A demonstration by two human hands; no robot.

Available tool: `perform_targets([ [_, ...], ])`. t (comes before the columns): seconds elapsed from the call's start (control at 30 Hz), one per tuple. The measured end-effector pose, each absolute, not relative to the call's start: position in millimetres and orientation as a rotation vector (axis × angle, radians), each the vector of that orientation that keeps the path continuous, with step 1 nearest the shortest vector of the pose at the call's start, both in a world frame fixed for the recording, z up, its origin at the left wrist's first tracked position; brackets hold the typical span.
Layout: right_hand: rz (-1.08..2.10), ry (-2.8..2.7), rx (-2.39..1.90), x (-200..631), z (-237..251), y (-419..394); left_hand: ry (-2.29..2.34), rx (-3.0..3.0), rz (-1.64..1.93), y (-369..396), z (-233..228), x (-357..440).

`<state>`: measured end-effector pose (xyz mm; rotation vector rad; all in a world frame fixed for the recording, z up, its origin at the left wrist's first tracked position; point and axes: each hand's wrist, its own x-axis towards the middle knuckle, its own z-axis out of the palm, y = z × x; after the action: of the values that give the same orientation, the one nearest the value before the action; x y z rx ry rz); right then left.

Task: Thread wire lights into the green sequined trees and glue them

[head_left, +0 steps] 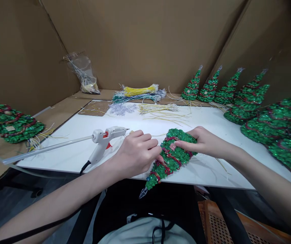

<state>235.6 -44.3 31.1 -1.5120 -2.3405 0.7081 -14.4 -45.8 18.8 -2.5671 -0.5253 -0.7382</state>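
A small green Christmas tree (178,156) with red garland lies tilted over the table's front edge, its clear pointed tip (143,193) toward me. My right hand (201,142) grips it near the wide base, thumb across the front beside a small pinkish square. Against the tree's left side, my left hand (141,152) is closed with curled fingers, one fingertip touching the garland. Whatever those fingers pinch is hidden. Just left of that hand, a white hot glue gun (104,140) with a red trigger and a long clear glue stick rests on the white board (69,142).
More decorated trees (247,105) stand along the right side, and another tree (14,123) leans at the left. Bundled yellow, white and green wires (139,93), loose wires (160,109) and clear snowflake pieces (122,109) lie behind. A plastic bag (84,74) leans on the cardboard wall.
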Motion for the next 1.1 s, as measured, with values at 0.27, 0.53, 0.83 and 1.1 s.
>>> perform_targets([
  [0.27,0.761,-2.372,-1.321,227,27,-47,-0.514,-2.637,-0.716,-32,43,-22],
  [0.53,0.711,-2.312,-1.335,232,24,-36,-0.497,-2.827,-0.644,-36,31,-35],
  [0.83,0.617,-2.25,-1.408,234,21,-23,-0.526,-2.764,-0.585,-24,27,-33],
  [1.1,0.666,-2.277,-1.367,233,22,-19,-0.541,-2.722,-0.576,-24,28,-28],
])
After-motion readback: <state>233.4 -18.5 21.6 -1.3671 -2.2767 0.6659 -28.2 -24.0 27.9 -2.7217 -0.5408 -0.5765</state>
